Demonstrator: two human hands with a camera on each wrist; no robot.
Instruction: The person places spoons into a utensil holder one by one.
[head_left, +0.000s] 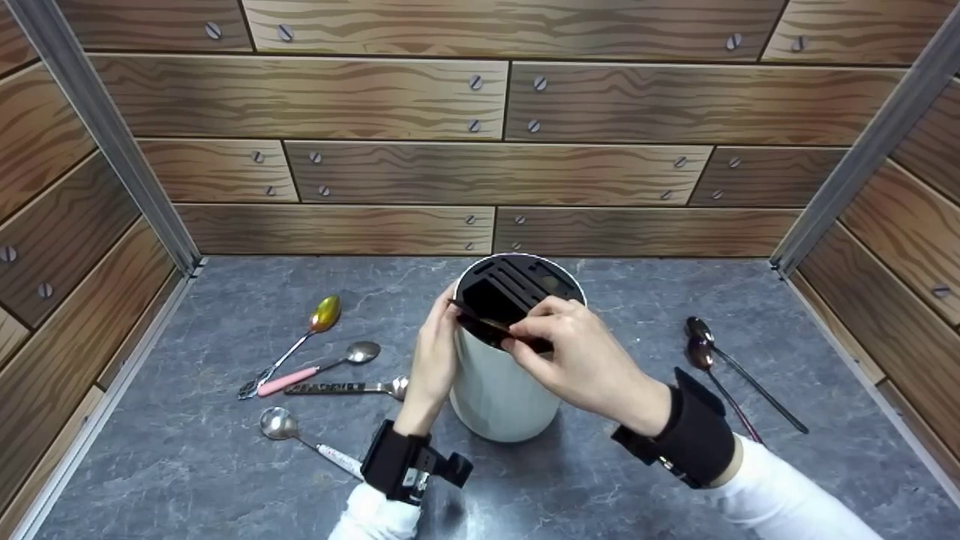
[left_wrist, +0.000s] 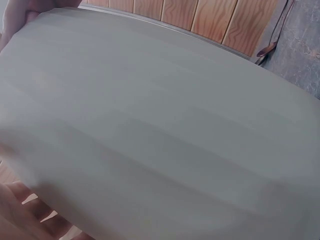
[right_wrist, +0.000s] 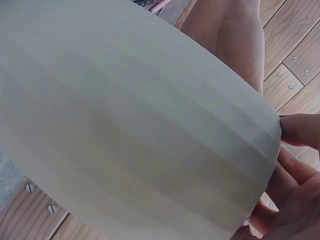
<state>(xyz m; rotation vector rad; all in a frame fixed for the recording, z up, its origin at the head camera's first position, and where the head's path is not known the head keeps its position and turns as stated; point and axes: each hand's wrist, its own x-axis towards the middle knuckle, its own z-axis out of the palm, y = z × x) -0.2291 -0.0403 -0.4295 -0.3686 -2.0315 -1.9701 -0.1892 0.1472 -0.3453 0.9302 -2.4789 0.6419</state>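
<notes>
A pale, roughly cylindrical utensil holder (head_left: 504,397) stands upright in the middle, with a black slotted insert (head_left: 517,279) in its top. Along its left side and rim, my left hand (head_left: 435,349) grips it; in the left wrist view the fingers (left_wrist: 42,215) wrap its edge. Over the near rim, my right hand (head_left: 581,349) pinches a thin dark piece (head_left: 491,324) between thumb and fingertips. That piece slants across the opening toward the left fingertips; its kind cannot be made out. In the right wrist view, the holder's wall hides the pinch.
Left of the holder lie a spoon with a yellow-orange bowl (head_left: 325,315), a pink-handled spoon (head_left: 289,381), a patterned-handled utensil (head_left: 337,388) and a white-handled spoon (head_left: 279,424). Two dark spoons (head_left: 757,390) (head_left: 701,352) lie at right. Wood-patterned walls (head_left: 495,172) enclose the grey tabletop (head_left: 187,450).
</notes>
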